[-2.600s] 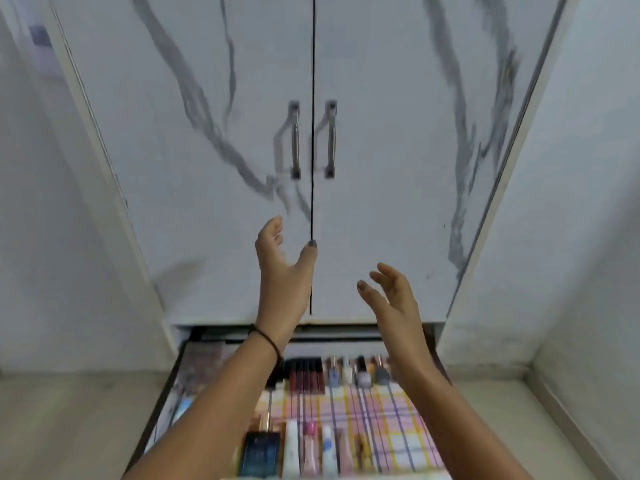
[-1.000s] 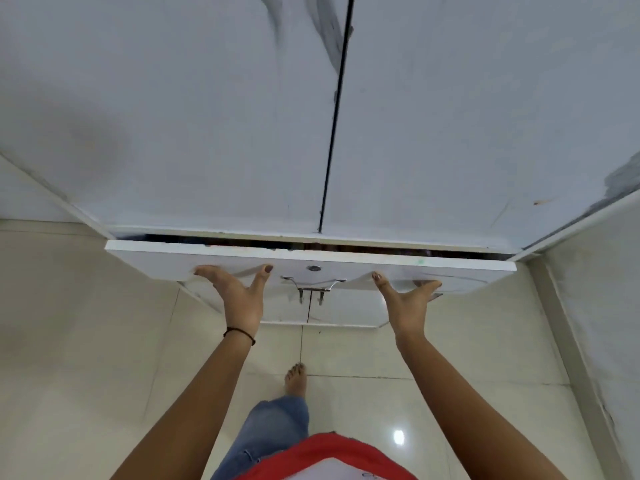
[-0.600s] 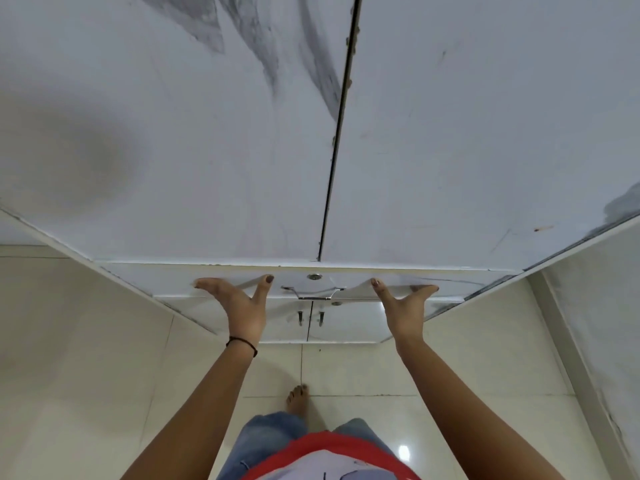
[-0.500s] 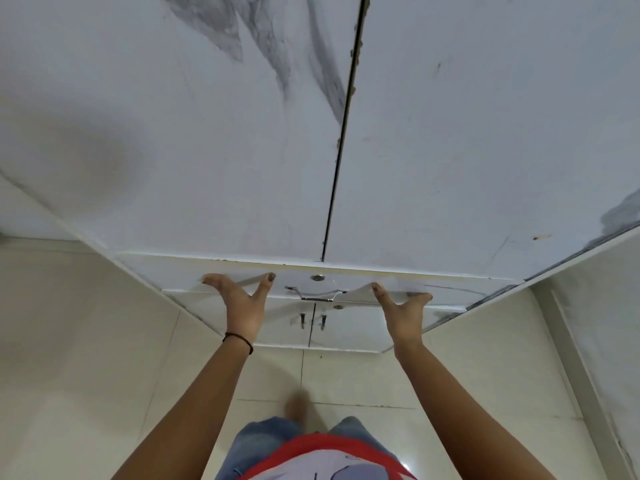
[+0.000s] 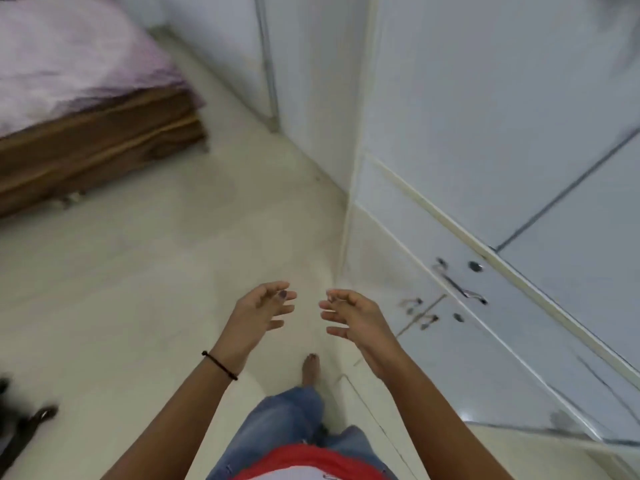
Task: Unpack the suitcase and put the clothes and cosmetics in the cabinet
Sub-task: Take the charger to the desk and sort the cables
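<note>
The white marble-patterned cabinet (image 5: 485,116) stands at the right with its tall doors closed. Below them its drawer front (image 5: 408,237) with a metal handle (image 5: 460,285) sits flush and closed. My left hand (image 5: 258,313) and my right hand (image 5: 349,315) hang in front of me over the floor, palms facing each other, fingers loosely curled, holding nothing. Both hands are to the left of the cabinet and apart from it. A dark object, perhaps part of the suitcase (image 5: 17,434), shows at the lower left edge. No clothes or cosmetics are visible.
A wooden bed (image 5: 97,147) with a pink cover (image 5: 69,60) stands at the upper left. Pale tiled floor (image 5: 138,271) stretches between bed and cabinet. My bare foot (image 5: 310,368) and jeans leg are below my hands. A white wall corner (image 5: 273,64) lies behind.
The drawer with cosmetics was pushed closed by both hands. Both hands have since left the drawer front, and my view has turned left towards the bed and floor.
</note>
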